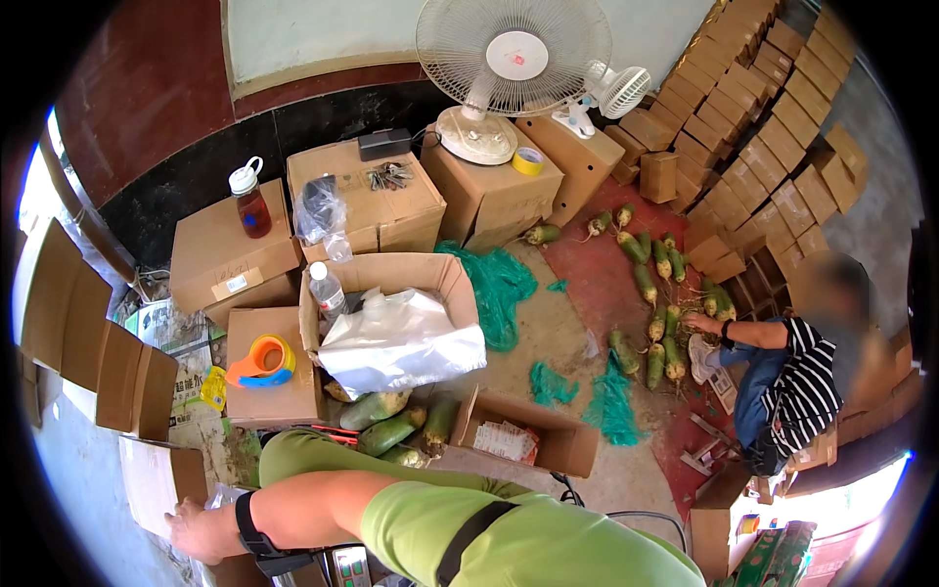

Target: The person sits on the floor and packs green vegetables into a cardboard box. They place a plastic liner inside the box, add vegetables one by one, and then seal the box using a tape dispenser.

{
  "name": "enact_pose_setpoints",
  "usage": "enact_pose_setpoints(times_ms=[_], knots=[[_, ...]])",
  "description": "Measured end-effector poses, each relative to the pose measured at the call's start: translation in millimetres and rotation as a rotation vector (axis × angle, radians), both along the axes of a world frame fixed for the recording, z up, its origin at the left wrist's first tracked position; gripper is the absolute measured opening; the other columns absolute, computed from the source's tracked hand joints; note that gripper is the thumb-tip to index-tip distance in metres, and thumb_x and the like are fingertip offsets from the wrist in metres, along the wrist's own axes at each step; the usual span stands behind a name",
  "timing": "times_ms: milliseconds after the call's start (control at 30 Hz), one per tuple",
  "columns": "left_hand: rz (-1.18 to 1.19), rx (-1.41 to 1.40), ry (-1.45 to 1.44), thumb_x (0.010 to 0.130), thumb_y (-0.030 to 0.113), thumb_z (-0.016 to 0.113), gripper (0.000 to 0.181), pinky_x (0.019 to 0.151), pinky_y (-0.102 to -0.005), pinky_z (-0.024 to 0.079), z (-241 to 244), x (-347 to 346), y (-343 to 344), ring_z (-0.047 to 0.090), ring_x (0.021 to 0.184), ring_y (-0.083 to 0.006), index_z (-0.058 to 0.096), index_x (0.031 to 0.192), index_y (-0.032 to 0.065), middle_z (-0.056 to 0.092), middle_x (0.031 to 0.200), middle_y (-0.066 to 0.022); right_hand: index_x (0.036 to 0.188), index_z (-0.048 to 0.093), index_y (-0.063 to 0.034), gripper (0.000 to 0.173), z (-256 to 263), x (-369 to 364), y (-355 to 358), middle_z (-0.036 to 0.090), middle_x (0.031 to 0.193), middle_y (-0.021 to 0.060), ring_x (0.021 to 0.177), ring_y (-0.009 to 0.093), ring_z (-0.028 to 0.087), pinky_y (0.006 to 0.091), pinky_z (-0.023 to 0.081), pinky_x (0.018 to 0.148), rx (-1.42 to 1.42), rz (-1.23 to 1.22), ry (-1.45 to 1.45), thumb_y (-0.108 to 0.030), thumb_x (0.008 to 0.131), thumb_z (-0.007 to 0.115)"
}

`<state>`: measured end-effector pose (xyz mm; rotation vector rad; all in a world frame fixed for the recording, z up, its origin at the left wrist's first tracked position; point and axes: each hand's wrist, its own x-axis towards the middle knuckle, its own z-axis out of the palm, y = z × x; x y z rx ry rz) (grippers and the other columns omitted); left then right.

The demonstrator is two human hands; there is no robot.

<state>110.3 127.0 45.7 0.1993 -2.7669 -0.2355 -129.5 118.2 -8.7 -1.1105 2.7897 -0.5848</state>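
Observation:
My right hand (pixel 194 530) is at the lower left, with its fingers against the lower edge of a small cardboard carton (pixel 163 480) whose near face is pale. Whether it grips the carton is unclear. A crumpled clear plastic bag (pixel 224 495) lies close to the wrist. Below the forearm, a device with a lit green display (pixel 351 566), seemingly a scale, is partly hidden. Out of view is my left hand. Beyond my green-clad leg (pixel 308 453) lie several large green radishes (pixel 392 431). An open carton (pixel 528 433) beside them holds printed papers.
An open box of plastic bags (pixel 407 341) stands beside a tape dispenser (pixel 262 363). Boxes behind carry a bottle (pixel 249 198) and a fan (pixel 480 136). At right, a co-worker (pixel 796 381) reaches toward radishes (pixel 655 363). Stacked cartons (pixel 785 169) fill the upper right.

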Motion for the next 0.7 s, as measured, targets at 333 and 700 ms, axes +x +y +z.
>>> enact_pose_setpoints(times_ms=[333, 700], knots=[[0.103, -0.052, -0.178, 0.087, 0.024, 0.049, 0.038, 0.083, -0.0476, 0.041, -83.0, 17.2, -43.3, 0.053, 0.096, -0.0411, 0.055, 0.114, -0.0021, 0.058, 0.106, -0.0208, 0.1, 0.064, 0.0005, 0.026, 47.4, 1.3, 263.0, 0.067, 0.087, 0.0137, 0.081, 0.023, 0.064, 0.0331, 0.051, 0.074, -1.013, 0.08, -0.392, -0.007, 0.075, 0.062], [0.107, -0.064, -0.126, 0.084, 0.014, 0.048, 0.026, 0.087, -0.0456, 0.037, -84.7, -0.5, -31.6, 0.052, 0.093, -0.0388, 0.058, 0.104, 0.0018, 0.059, 0.097, -0.0176, 0.093, 0.068, -0.0075, 0.019, -83.9, 68.6, 418.2, 0.068, 0.088, 0.0131, 0.083, 0.028, 0.065, 0.0364, 0.051, 0.075, -0.164, -0.593, -0.65, -0.019, 0.079, 0.062]])
